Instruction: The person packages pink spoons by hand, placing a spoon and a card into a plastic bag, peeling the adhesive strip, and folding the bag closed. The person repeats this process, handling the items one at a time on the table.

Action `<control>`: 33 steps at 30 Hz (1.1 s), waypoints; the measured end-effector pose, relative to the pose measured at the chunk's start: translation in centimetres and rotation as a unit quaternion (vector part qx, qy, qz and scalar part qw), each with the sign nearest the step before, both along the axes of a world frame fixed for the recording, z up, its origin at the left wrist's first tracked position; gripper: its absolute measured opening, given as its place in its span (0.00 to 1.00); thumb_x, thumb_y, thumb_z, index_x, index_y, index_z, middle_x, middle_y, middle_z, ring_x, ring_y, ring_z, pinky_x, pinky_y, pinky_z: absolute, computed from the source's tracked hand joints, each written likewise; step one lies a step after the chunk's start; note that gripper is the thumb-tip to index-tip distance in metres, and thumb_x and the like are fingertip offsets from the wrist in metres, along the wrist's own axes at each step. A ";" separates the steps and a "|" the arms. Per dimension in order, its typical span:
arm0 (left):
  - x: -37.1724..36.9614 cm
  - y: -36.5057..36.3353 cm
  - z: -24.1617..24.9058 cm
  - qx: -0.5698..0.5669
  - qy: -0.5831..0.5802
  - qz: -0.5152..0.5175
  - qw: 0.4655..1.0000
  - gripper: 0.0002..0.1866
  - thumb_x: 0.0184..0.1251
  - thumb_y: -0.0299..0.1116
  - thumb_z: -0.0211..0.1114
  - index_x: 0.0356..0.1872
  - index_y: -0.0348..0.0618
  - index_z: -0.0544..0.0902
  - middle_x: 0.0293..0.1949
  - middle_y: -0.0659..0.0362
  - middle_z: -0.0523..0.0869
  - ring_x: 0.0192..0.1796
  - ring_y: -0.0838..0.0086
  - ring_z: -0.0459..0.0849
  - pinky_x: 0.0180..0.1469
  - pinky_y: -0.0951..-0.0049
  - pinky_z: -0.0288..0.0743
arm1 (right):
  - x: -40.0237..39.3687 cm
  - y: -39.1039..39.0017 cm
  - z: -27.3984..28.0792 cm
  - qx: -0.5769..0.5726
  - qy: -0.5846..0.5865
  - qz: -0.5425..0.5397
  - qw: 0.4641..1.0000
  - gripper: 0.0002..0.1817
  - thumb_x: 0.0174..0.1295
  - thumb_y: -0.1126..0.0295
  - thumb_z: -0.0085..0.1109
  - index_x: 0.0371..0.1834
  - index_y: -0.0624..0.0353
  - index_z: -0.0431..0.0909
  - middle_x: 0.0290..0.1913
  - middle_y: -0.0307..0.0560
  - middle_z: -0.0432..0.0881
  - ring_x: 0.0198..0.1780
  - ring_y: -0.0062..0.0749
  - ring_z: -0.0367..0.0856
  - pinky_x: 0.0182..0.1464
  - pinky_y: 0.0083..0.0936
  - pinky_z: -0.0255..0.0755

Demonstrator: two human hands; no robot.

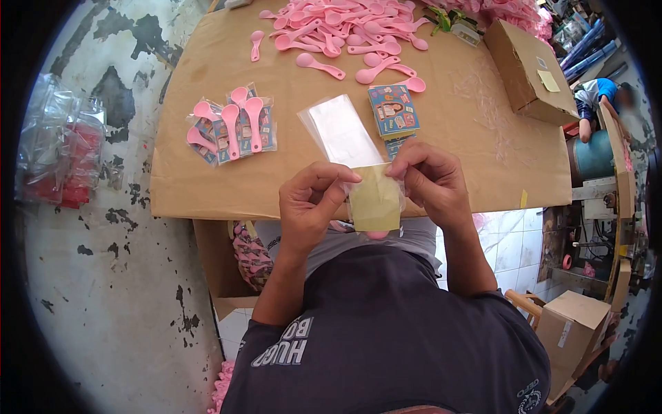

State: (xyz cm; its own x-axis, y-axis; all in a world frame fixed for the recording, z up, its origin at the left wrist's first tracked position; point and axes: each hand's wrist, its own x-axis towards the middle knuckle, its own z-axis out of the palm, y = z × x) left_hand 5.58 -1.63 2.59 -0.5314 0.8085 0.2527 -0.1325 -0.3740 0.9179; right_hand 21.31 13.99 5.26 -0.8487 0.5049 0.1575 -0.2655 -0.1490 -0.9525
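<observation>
My left hand pinches the upper left corner of a small clear plastic bag, its fingers closed. On the other upper corner, my right hand is closed in a pinch too. Inside the bag a card shows its plain yellow side, and the pink end of a spoon peeks out below it. Just beyond my hands lie a stack of clear bags and a pile of blue printed cards. Several bagged spoons with cards rest on the table to the left.
A big heap of pink spoons covers the far side of the brown table. At the far right stands a cardboard box. Plastic packets are at the left by the wall. Another person is at the right.
</observation>
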 end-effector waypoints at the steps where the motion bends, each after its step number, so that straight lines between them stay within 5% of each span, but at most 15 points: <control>1: 0.0 -0.1 0.1 0.005 0.000 -0.002 1.000 0.05 0.76 0.21 0.63 0.47 0.33 0.85 0.38 0.59 0.90 0.42 0.82 0.86 0.46 0.80 0.78 | -0.2 -0.1 -0.1 0.025 0.005 -0.006 1.000 0.06 0.74 0.76 0.59 0.43 0.62 0.86 0.37 0.35 0.80 0.31 0.12 0.72 0.33 0.14 0.65; 12: 0.4 -0.4 1.0 -0.057 0.048 0.037 0.997 0.06 0.74 0.21 0.65 0.48 0.33 0.83 0.43 0.53 0.90 0.48 0.76 0.89 0.49 0.76 0.85 | -1.3 -1.1 0.3 0.078 -0.071 -0.040 0.994 0.04 0.71 0.78 0.62 0.46 0.63 0.81 0.41 0.36 0.81 0.40 0.13 0.76 0.42 0.13 0.71; 15: 0.5 -0.2 2.1 -0.037 -0.034 0.020 0.999 0.10 0.73 0.21 0.67 0.52 0.33 0.83 0.47 0.50 0.90 0.51 0.73 0.89 0.49 0.74 0.87 | -1.8 -1.1 -0.3 0.033 -0.028 -0.054 0.998 0.13 0.68 0.78 0.67 0.53 0.61 0.76 0.41 0.35 0.80 0.41 0.13 0.77 0.43 0.12 0.72; 17: 0.4 -0.1 2.8 -0.069 -0.127 -0.080 0.986 0.16 0.73 0.23 0.68 0.58 0.31 0.81 0.51 0.48 0.89 0.51 0.71 0.89 0.52 0.71 0.88 | -2.1 -1.2 0.1 0.026 0.004 -0.065 0.998 0.19 0.67 0.78 0.69 0.58 0.60 0.73 0.41 0.34 0.78 0.42 0.13 0.77 0.42 0.13 0.72; 24: -0.3 -0.6 1.6 -0.089 -0.109 -0.067 0.988 0.18 0.73 0.21 0.67 0.61 0.25 0.79 0.53 0.49 0.89 0.56 0.70 0.88 0.56 0.70 0.86 | -1.9 -1.2 -0.8 0.100 -0.060 -0.043 0.992 0.26 0.62 0.76 0.74 0.62 0.60 0.73 0.40 0.32 0.76 0.31 0.08 0.68 0.32 0.11 0.63; 28: -2.7 -1.3 1.7 -0.028 0.086 0.066 0.994 0.17 0.73 0.20 0.67 0.60 0.29 0.80 0.53 0.50 0.89 0.55 0.70 0.88 0.54 0.72 0.84 | -1.8 -0.9 -1.4 0.195 -0.143 -0.086 0.967 0.20 0.60 0.75 0.75 0.54 0.60 0.79 0.40 0.33 0.76 0.26 0.08 0.62 0.28 0.12 0.58; 29: -3.7 -1.4 2.1 -0.001 0.188 0.143 0.972 0.18 0.72 0.20 0.68 0.60 0.30 0.80 0.51 0.50 0.89 0.52 0.71 0.89 0.49 0.74 0.84 | -1.8 -0.9 -1.4 0.269 -0.175 -0.122 0.939 0.17 0.60 0.75 0.75 0.51 0.59 0.82 0.40 0.34 0.76 0.25 0.09 0.62 0.28 0.13 0.58; 31: -6.4 -1.9 2.6 -0.014 0.318 0.238 0.918 0.19 0.70 0.15 0.62 0.60 0.38 0.83 0.57 0.51 0.89 0.61 0.65 0.87 0.62 0.67 0.79 | -2.0 -0.9 -0.9 0.320 -0.190 -0.132 0.919 0.15 0.61 0.73 0.74 0.49 0.59 0.83 0.40 0.37 0.77 0.25 0.15 0.66 0.29 0.17 0.62; 33: -9.1 -2.4 2.7 -0.086 0.398 0.275 0.871 0.21 0.67 0.12 0.59 0.59 0.40 0.83 0.59 0.51 0.88 0.64 0.61 0.85 0.62 0.64 0.79 | -2.2 -1.0 -1.1 0.370 -0.204 -0.144 0.895 0.13 0.61 0.72 0.74 0.48 0.58 0.84 0.40 0.40 0.78 0.25 0.21 0.70 0.29 0.21 0.66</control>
